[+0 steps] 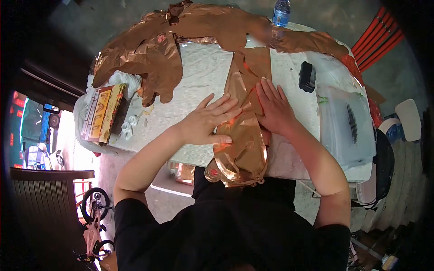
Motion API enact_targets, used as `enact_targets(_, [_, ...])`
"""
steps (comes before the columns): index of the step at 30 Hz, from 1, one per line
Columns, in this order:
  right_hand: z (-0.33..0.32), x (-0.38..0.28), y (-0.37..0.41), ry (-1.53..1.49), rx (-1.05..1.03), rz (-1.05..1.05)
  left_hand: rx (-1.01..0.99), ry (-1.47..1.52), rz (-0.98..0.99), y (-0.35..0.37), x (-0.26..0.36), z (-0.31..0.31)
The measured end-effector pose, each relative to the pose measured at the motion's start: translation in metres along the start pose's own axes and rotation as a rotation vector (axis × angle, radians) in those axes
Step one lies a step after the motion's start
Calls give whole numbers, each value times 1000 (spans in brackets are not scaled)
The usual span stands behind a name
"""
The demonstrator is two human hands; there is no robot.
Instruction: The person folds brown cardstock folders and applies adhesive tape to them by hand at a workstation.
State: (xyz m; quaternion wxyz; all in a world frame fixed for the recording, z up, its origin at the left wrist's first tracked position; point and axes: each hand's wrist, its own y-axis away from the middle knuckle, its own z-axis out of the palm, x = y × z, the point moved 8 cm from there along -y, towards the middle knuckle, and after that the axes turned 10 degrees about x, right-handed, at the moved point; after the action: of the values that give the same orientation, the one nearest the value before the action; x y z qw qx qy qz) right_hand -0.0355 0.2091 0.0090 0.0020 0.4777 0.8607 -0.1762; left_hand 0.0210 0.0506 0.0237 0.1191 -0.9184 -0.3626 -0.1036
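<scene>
A flat copper-coloured foil balloon lies lengthwise down the middle of the table, its lower end hanging past the near edge. My left hand is open, fingers spread and resting on the balloon's left side. On its right side lies my right hand, open, with the fingers stretched out flat and pointing away from me. Creases and bright reflections run across the foil between both hands. More copper foil balloons are heaped along the far edge and over the left side of the table.
On the left of the white-covered table sit a patterned box and small white rolls. At the right are a black object and clear plastic bags. A water bottle stands at the far edge.
</scene>
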Motion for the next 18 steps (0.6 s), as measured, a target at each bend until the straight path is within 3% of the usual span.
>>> enact_targets(9, [2, 1, 1, -3, 31, -15, -32, 9, 15, 13, 26, -5])
enact_targets(11, [5, 3, 0, 32, 17, -13, 35, 392, -104, 9, 8, -9])
enact_targets(18, [2, 1, 1, -28, 2, 4, 81, 45, -71, -7, -18, -2])
